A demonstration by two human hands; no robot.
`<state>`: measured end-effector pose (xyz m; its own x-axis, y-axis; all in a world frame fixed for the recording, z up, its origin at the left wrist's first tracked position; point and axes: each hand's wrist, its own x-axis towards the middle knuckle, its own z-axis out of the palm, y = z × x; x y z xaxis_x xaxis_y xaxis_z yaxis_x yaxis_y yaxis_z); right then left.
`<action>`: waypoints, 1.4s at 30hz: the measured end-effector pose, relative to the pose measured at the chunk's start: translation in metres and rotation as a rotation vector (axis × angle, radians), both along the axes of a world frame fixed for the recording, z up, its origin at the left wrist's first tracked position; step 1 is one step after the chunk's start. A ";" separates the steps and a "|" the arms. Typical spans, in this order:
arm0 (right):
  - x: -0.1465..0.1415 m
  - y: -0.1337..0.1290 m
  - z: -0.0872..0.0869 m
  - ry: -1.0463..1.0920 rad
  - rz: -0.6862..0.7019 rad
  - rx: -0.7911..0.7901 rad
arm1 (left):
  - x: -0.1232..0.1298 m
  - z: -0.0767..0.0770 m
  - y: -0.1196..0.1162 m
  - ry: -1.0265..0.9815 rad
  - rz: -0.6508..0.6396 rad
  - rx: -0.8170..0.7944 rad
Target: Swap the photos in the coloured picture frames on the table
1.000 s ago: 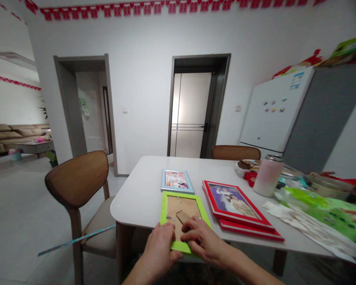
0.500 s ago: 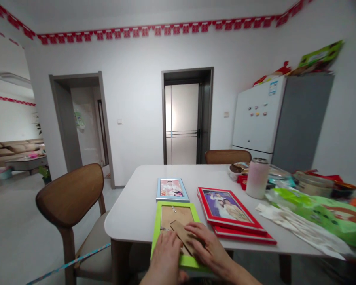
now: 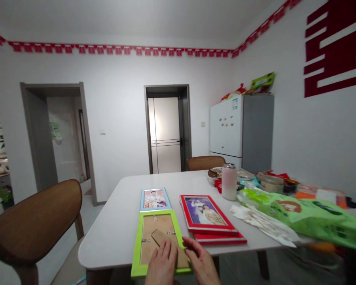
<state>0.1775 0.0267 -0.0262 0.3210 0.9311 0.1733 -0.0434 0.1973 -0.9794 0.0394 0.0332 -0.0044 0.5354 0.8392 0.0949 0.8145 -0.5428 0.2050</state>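
A green picture frame [image 3: 138,245] lies face down on the white table, its brown backing board [image 3: 147,229] and small metal clips showing. A brown stand leg [image 3: 158,236] lies slantwise on the board. My left hand [image 3: 162,261] rests on the backing and stand with its fingers stretched out. At the frame's lower right edge, my right hand [image 3: 202,263] has bent fingers on the rim; its thumb is hidden. Just beyond is a light blue framed photo [image 3: 154,199]. To the right, a red framed photo [image 3: 206,213] is stacked on another red frame [image 3: 222,238].
A pink-and-white bottle [image 3: 229,182], a white cloth-like item [image 3: 262,221] and a green package [image 3: 311,217] are on the table's right side, with containers behind. A wooden chair [image 3: 38,221] stands at the left, another chair [image 3: 206,162] at the far side.
My view has turned right and up. My right hand has shifted from the stand leg to the frame's right edge. My left hand stays on the backing.
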 end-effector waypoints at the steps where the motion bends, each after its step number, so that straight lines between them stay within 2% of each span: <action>1: 0.002 0.000 0.000 0.028 -0.001 -0.007 | 0.001 -0.003 0.001 0.001 0.006 0.014; 3: 0.007 -0.002 0.001 0.096 -0.003 -0.036 | -0.002 -0.002 -0.001 -0.031 -0.003 0.046; 6: 0.008 -0.005 0.001 0.217 0.068 -0.149 | -0.016 0.021 -0.008 -0.195 -0.006 0.119; 9: -0.012 -0.009 0.001 0.301 0.316 -0.307 | -0.028 0.059 -0.016 -0.610 0.091 0.220; 11: -0.036 -0.012 0.006 0.370 0.467 -0.342 | -0.028 0.079 -0.020 -0.975 0.182 0.130; 12: -0.047 -0.013 0.009 0.428 0.494 -0.323 | -0.025 0.086 -0.021 -1.153 0.213 0.050; 15: -0.058 -0.012 0.028 0.598 0.398 -0.129 | -0.009 0.090 -0.016 -1.559 0.221 -0.142; 18: -0.020 0.001 0.051 0.532 0.196 0.046 | 0.012 0.079 0.005 -1.761 0.166 -0.165; 20: 0.025 0.019 0.066 0.290 0.033 0.065 | 0.028 0.070 0.024 -1.751 0.163 -0.221; 22: 0.072 0.039 0.077 -0.103 -0.118 -0.049 | 0.047 0.058 0.045 -1.578 0.187 -0.312; 24: 0.111 0.057 0.082 -0.223 -0.169 -0.108 | 0.067 0.044 0.063 -1.476 0.218 -0.355; 27: 0.146 0.072 0.078 -0.369 -0.240 -0.175 | 0.092 0.023 0.078 -1.371 0.277 -0.355; 32: 0.167 0.073 0.062 -0.623 -0.305 -0.277 | 0.109 -0.001 0.079 -1.210 0.327 -0.280; 37: 0.177 0.066 0.053 -0.791 -0.312 -0.362 | 0.113 -0.004 0.061 -1.111 0.260 -0.257; 42: 0.191 0.056 0.047 -0.855 -0.276 -0.403 | 0.119 -0.006 0.041 -1.028 0.164 -0.272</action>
<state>0.3682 0.0830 0.0203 0.4502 0.8827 0.1346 0.7085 -0.2614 -0.6556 0.1582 0.0739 -0.0104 0.1845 0.9544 0.2348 0.2420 -0.2756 0.9303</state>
